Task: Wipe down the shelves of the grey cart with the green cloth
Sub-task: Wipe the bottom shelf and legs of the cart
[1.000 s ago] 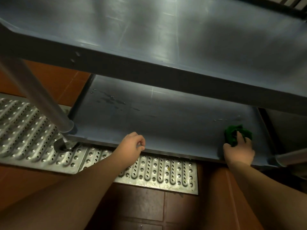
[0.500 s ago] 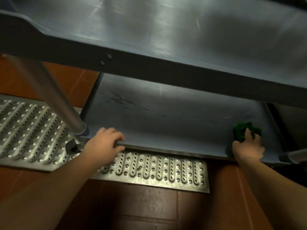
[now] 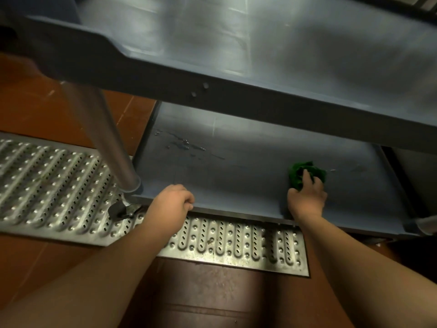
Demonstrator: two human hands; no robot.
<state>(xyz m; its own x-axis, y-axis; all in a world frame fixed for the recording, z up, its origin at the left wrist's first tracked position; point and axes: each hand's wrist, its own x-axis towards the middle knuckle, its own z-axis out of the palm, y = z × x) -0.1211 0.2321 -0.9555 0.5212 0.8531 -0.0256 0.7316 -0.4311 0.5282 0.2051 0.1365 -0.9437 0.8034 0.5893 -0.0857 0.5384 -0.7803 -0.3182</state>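
The grey cart fills the upper view, its upper shelf (image 3: 272, 50) above and its bottom shelf (image 3: 236, 166) below. The crumpled green cloth (image 3: 305, 172) lies on the bottom shelf toward its right side. My right hand (image 3: 306, 200) presses on the cloth with its fingers over the near part. My left hand (image 3: 171, 204) grips the front rim of the bottom shelf near the left post, fingers curled over the edge. Wet smears (image 3: 184, 144) show at the shelf's back left.
A metal post (image 3: 111, 147) rises from the shelf's front left corner, with a caster (image 3: 119, 210) under it. A perforated steel drain grate (image 3: 212, 240) runs along the brown tiled floor (image 3: 201, 297) under the cart's front edge. Another post end (image 3: 425, 223) shows at right.
My right hand has slid the green cloth leftward along the bottom shelf, away from the right wall. My left hand shifted along the front rim and still grips it. The view moved.
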